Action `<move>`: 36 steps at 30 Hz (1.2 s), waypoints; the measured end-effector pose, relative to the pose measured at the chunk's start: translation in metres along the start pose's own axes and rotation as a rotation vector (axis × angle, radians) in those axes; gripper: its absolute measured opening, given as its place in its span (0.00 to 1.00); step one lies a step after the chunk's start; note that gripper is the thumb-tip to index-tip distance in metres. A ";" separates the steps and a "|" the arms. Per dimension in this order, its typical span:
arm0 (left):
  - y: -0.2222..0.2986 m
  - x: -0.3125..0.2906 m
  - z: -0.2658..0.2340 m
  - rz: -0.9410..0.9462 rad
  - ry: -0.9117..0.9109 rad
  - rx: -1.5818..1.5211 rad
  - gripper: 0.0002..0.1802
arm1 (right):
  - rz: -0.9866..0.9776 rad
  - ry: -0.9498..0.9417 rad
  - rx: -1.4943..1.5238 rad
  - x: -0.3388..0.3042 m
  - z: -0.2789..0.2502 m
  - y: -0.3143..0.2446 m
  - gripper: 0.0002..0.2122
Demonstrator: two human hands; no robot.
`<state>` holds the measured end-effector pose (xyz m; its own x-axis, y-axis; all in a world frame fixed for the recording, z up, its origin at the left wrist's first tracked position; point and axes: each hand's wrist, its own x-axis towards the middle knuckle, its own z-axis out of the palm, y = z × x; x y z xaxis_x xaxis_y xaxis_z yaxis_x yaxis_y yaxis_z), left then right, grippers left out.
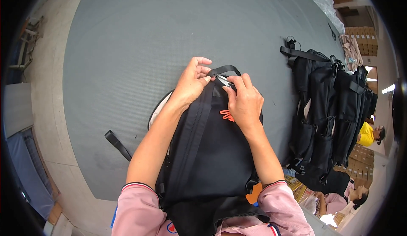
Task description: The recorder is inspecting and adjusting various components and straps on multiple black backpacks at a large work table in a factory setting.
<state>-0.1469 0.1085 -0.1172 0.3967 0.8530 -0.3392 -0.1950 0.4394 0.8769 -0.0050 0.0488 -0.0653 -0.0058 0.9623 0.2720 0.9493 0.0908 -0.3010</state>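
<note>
A black backpack [224,151] lies on the grey table in front of me, its webbing top handle [228,69] at the far end. My left hand [195,81] pinches the strap edge by the handle's left end between thumb and forefinger, its other fingers loosely bent. In my right hand [246,100] is a small pair of thread snips [223,80], blades pointing left at the handle's base, close to the left fingertips. Any thread between the blades is too small to make out. An orange cord loop [227,115] hangs below the right hand, over the bag.
Several black backpacks [326,108] are piled along the table's right side. A loose black strap end [118,144] reaches out left of my bag. Beyond the right edge are a person in yellow [365,135], another in pink [337,204] and stacked cardboard boxes [360,40].
</note>
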 end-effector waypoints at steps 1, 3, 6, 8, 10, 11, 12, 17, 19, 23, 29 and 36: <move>0.000 0.000 0.001 0.006 0.001 0.005 0.21 | -0.010 -0.007 -0.025 0.000 0.000 0.000 0.10; -0.001 0.000 0.001 0.012 0.003 0.009 0.21 | -0.021 -0.013 -0.050 0.002 -0.001 -0.002 0.11; -0.002 0.000 0.000 0.032 -0.001 0.008 0.21 | 0.031 -0.050 -0.010 0.004 0.000 -0.002 0.09; -0.001 0.000 0.001 0.024 -0.004 0.004 0.21 | 0.077 -0.070 0.061 0.004 0.000 0.000 0.10; 0.000 0.000 0.001 0.016 0.002 0.003 0.21 | 0.084 -0.080 0.052 0.003 -0.001 0.001 0.10; 0.000 0.000 0.001 0.008 0.005 0.001 0.21 | 0.092 -0.089 0.042 0.002 -0.001 0.001 0.10; 0.000 -0.001 0.000 0.007 0.007 0.001 0.21 | 0.092 -0.091 0.043 0.003 -0.001 0.001 0.10; 0.000 -0.001 -0.001 -0.010 -0.014 0.017 0.22 | 0.082 -0.104 0.073 0.005 0.001 0.003 0.11; 0.000 -0.001 -0.001 -0.007 -0.021 0.022 0.22 | 0.090 -0.105 0.094 0.006 0.001 0.004 0.11; 0.000 0.000 -0.002 0.000 -0.027 0.021 0.22 | 0.086 -0.097 0.116 0.007 -0.001 0.007 0.12; 0.001 0.001 -0.001 -0.008 -0.031 0.035 0.22 | 0.039 -0.172 0.047 0.016 -0.005 0.011 0.11; 0.006 -0.002 0.000 -0.026 -0.027 0.032 0.22 | 0.038 -0.159 -0.007 0.016 -0.013 0.010 0.11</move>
<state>-0.1488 0.1096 -0.1115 0.4252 0.8334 -0.3530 -0.1556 0.4515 0.8786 0.0085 0.0623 -0.0523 -0.0187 0.9935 0.1122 0.9519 0.0521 -0.3020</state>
